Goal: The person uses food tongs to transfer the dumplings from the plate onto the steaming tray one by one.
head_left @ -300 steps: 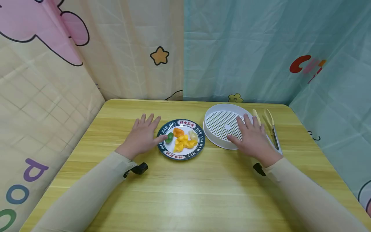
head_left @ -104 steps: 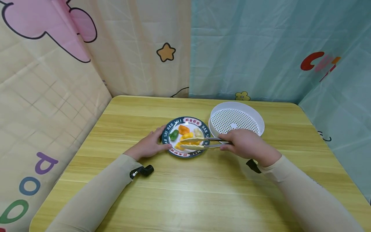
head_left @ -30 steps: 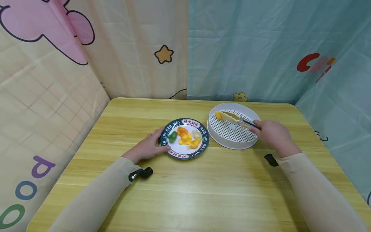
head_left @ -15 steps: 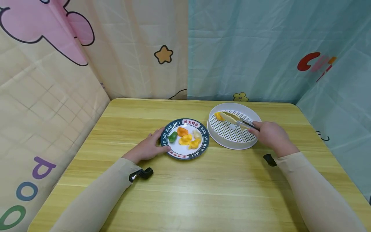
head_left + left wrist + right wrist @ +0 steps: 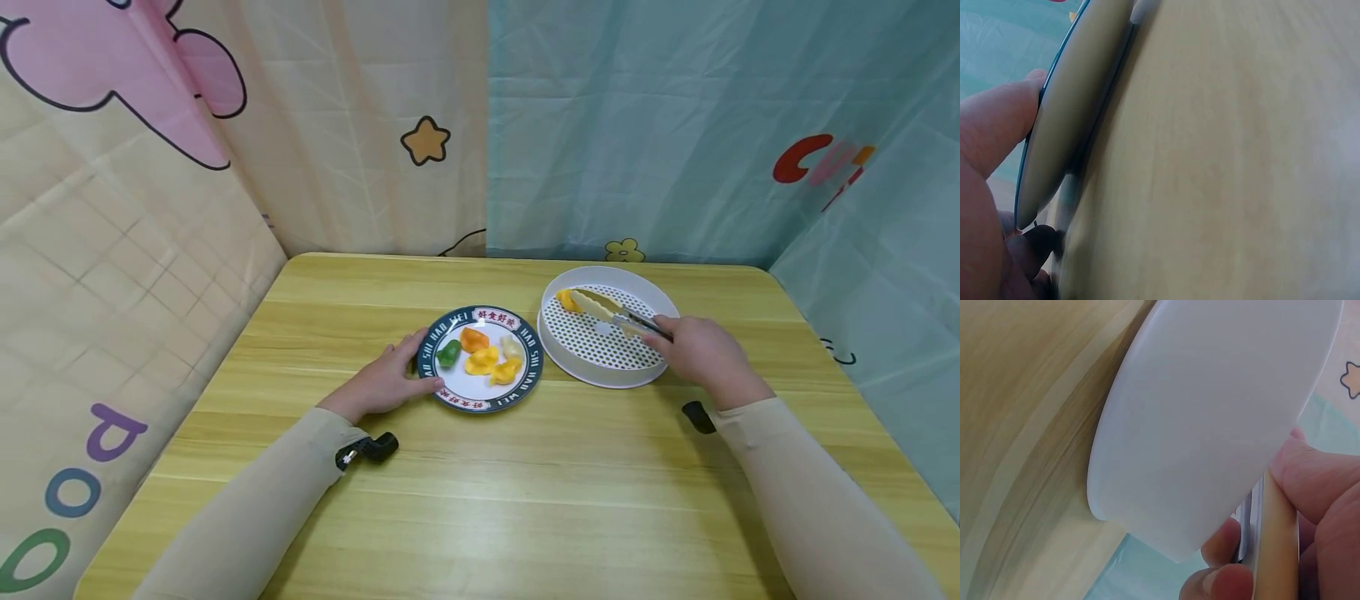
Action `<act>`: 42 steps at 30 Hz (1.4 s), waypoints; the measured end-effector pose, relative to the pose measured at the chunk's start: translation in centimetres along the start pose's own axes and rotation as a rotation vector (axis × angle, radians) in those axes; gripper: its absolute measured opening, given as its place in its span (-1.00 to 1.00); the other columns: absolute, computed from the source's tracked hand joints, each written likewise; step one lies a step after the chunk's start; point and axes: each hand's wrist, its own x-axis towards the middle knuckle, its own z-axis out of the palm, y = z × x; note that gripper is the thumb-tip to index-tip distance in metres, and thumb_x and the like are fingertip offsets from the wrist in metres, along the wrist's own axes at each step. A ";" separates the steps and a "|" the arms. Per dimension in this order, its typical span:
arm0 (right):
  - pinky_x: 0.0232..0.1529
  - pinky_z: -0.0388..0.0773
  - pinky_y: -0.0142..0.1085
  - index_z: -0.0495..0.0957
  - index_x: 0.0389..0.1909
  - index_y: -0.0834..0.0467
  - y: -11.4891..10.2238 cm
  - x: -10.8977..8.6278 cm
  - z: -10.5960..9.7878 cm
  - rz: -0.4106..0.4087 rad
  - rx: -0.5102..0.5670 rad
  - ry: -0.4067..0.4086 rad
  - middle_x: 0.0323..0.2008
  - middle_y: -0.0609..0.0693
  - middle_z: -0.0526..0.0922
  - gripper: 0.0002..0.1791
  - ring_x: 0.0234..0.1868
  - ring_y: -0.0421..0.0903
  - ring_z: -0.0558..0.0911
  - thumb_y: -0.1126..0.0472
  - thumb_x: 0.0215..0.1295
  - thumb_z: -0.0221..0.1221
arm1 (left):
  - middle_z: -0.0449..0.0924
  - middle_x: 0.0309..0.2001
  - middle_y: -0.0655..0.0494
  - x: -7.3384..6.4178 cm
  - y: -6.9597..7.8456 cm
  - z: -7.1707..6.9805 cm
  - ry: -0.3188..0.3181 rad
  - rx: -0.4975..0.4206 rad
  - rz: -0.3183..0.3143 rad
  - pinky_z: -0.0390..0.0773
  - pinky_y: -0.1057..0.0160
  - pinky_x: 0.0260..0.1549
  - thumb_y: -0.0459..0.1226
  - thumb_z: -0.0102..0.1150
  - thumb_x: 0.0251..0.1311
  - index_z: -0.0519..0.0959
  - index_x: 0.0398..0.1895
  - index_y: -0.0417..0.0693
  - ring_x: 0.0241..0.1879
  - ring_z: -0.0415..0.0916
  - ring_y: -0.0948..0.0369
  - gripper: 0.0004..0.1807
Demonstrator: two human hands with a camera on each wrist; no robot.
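My right hand [image 5: 705,354] grips a pair of tongs [image 5: 618,313] with cream-coloured tips and metal arms. The tips reach down inside a round white steamer tray [image 5: 600,372] with a perforated base. A yellow dumpling [image 5: 567,301] lies at the tips, near the tray's far left wall; whether they still pinch it is hard to tell. My left hand [image 5: 386,377] holds the left rim of a dark-edged plate [image 5: 480,406], its thumb [image 5: 1007,112] over the rim. On the plate are two yellow dumplings [image 5: 482,360], an orange one [image 5: 474,339], a green one [image 5: 449,353] and a whitish one [image 5: 512,347].
Plate and tray stand close together on a wooden table [image 5: 480,500]. Printed curtains [image 5: 637,125] enclose its back and sides. Black wrist camera mounts [image 5: 378,447] sit under both sleeves. In the right wrist view, the tray's white side wall [image 5: 1197,425] fills the middle.
Since several seconds ago, the right hand has taken up the tongs and brought a yellow dumpling from plate to tray. The left hand has taken the plate's rim. The last second shows little movement.
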 end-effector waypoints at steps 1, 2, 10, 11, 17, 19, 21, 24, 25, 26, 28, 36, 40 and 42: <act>-0.39 0.39 -0.15 0.48 0.35 0.23 0.0 0.0 0.0 -0.001 -0.001 0.003 -0.37 0.18 0.54 -0.47 -0.37 0.09 0.48 -0.05 0.59 0.13 | -0.17 0.74 -0.12 0.0 0.0 0.0 0.000 0.002 0.002 -0.24 -0.21 0.68 0.33 0.27 0.27 -0.17 0.76 0.17 0.72 -0.25 -0.18 0.19; -0.39 0.39 -0.16 0.48 0.35 0.23 0.0 0.0 0.0 -0.001 0.001 0.002 -0.37 0.18 0.54 -0.47 -0.37 0.09 0.47 -0.05 0.59 0.14 | -0.17 0.74 -0.12 0.0 0.0 0.0 0.002 0.003 0.004 -0.24 -0.21 0.68 0.33 0.27 0.27 -0.17 0.76 0.17 0.72 -0.25 -0.17 0.19; -0.41 0.36 -0.19 0.46 0.39 0.24 -0.1 -0.2 -0.1 0.015 0.009 -0.011 -0.36 0.17 0.52 -0.44 -0.37 0.07 0.46 -0.05 0.59 0.14 | -0.17 0.73 -0.13 0.0 0.0 0.1 0.004 0.007 0.001 -0.23 -0.22 0.67 0.34 0.26 0.27 -0.16 0.76 0.18 0.71 -0.25 -0.19 0.19; -0.41 0.35 -0.19 0.45 0.39 0.24 -0.1 -0.2 -0.1 0.014 0.009 -0.012 -0.37 0.16 0.52 -0.44 -0.37 0.07 0.46 -0.05 0.59 0.14 | -0.17 0.73 -0.14 0.0 0.0 0.1 0.005 0.007 0.003 -0.23 -0.22 0.67 0.34 0.26 0.27 -0.16 0.76 0.18 0.71 -0.25 -0.20 0.19; -0.42 0.34 -0.21 0.46 0.37 0.25 0.2 -0.2 -0.1 0.001 0.011 -0.004 -0.41 0.12 0.51 -0.43 -0.37 0.05 0.47 -0.07 0.58 0.14 | -0.17 0.73 -0.14 0.0 0.1 0.1 0.001 0.000 0.001 -0.24 -0.23 0.67 0.34 0.26 0.27 -0.17 0.76 0.19 0.71 -0.26 -0.20 0.19; -0.41 0.35 -0.21 0.48 0.34 0.25 0.3 -0.2 -0.1 -0.010 0.014 0.005 -0.42 0.11 0.51 -0.44 -0.37 0.06 0.48 -0.08 0.58 0.15 | -0.17 0.73 -0.14 0.0 0.1 0.1 0.000 -0.002 -0.001 -0.24 -0.22 0.67 0.34 0.26 0.27 -0.17 0.76 0.19 0.71 -0.27 -0.19 0.19; -0.39 0.37 -0.18 0.48 0.33 0.26 0.5 -0.2 -0.1 -0.022 0.015 0.021 -0.41 0.12 0.54 -0.44 -0.35 0.07 0.50 -0.08 0.57 0.15 | -0.17 0.73 -0.14 -0.1 0.1 0.1 -0.001 -0.002 -0.001 -0.24 -0.22 0.67 0.33 0.26 0.27 -0.17 0.76 0.19 0.72 -0.26 -0.18 0.19; -0.35 0.41 -0.14 0.47 0.36 0.28 0.7 -0.4 -0.1 -0.022 0.018 0.032 -0.35 0.15 0.57 -0.40 -0.32 0.09 0.51 -0.09 0.56 0.16 | -0.17 0.73 -0.14 -0.1 0.1 0.1 -0.001 -0.003 0.001 -0.25 -0.21 0.68 0.33 0.27 0.27 -0.17 0.76 0.18 0.72 -0.26 -0.17 0.19; -0.34 0.42 -0.13 0.45 0.38 0.29 0.8 -0.4 -0.1 -0.015 0.019 0.032 -0.33 0.16 0.58 -0.37 -0.30 0.10 0.51 -0.09 0.56 0.16 | -0.17 0.73 -0.14 -0.2 0.1 0.1 -0.001 -0.005 0.000 -0.25 -0.21 0.68 0.33 0.27 0.27 -0.17 0.76 0.18 0.72 -0.26 -0.17 0.19; -0.33 0.43 -0.12 0.44 0.41 0.30 0.8 -0.5 -0.2 -0.009 0.021 0.035 -0.30 0.18 0.59 -0.35 -0.29 0.11 0.52 -0.10 0.56 0.16 | -0.17 0.73 -0.13 -0.2 0.1 0.1 -0.001 -0.005 0.000 -0.25 -0.20 0.68 0.33 0.27 0.27 -0.16 0.76 0.18 0.72 -0.26 -0.17 0.19; -0.29 0.45 -0.08 0.39 0.47 0.31 0.9 -0.7 -0.4 0.007 0.035 0.039 -0.20 0.24 0.62 -0.29 -0.24 0.14 0.53 -0.13 0.57 0.14 | -0.17 0.73 -0.13 -0.2 0.1 0.1 -0.002 -0.007 -0.001 -0.25 -0.21 0.68 0.33 0.27 0.27 -0.16 0.76 0.18 0.72 -0.26 -0.17 0.19; -0.35 0.41 -0.17 0.37 0.52 0.27 -0.8 -2.1 -1.3 -0.042 0.099 0.128 -0.32 0.18 0.66 -0.25 -0.31 0.09 0.51 -0.16 0.56 0.15 | -0.17 0.73 -0.15 -0.3 0.0 0.0 0.002 0.002 -0.004 -0.21 -0.25 0.66 0.34 0.26 0.27 -0.17 0.76 0.18 0.71 -0.28 -0.22 0.19; -0.41 0.38 -0.23 0.46 0.47 0.23 -2.8 -3.0 -1.6 -0.124 0.102 0.158 -0.52 0.02 0.56 -0.32 -0.43 0.00 0.47 -0.12 0.53 0.20 | -0.17 0.73 -0.14 -0.2 -0.1 0.1 0.005 0.002 0.000 -0.21 -0.25 0.66 0.35 0.25 0.27 -0.17 0.76 0.18 0.71 -0.28 -0.21 0.19; -0.36 0.46 -0.20 0.50 0.44 0.21 -3.7 -3.4 -1.7 -0.174 0.094 0.167 -0.43 0.02 0.67 -0.36 -0.39 -0.02 0.52 -0.09 0.52 0.23 | -0.17 0.73 -0.13 -0.2 -0.1 0.1 0.006 0.002 0.002 -0.21 -0.25 0.66 0.35 0.26 0.26 -0.16 0.76 0.18 0.71 -0.28 -0.21 0.19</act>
